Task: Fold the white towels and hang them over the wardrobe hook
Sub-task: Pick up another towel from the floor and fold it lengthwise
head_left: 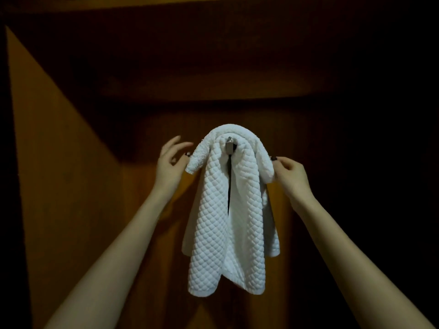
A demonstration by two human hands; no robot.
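A white quilted towel (221, 233) hangs draped over a metal hook (229, 146) on the wardrobe's back wall, its two halves falling down on either side of a dark gap. My left hand (169, 162) is at the towel's upper left edge with fingers spread and relaxed, the thumb close to the cloth. My right hand (289, 173) pinches the towel's upper right edge between thumb and fingers.
The brown wooden wardrobe interior (71, 186) surrounds the hook, with a lit side panel at the left and a shelf edge (213, 5) above. The right side lies in deep shadow.
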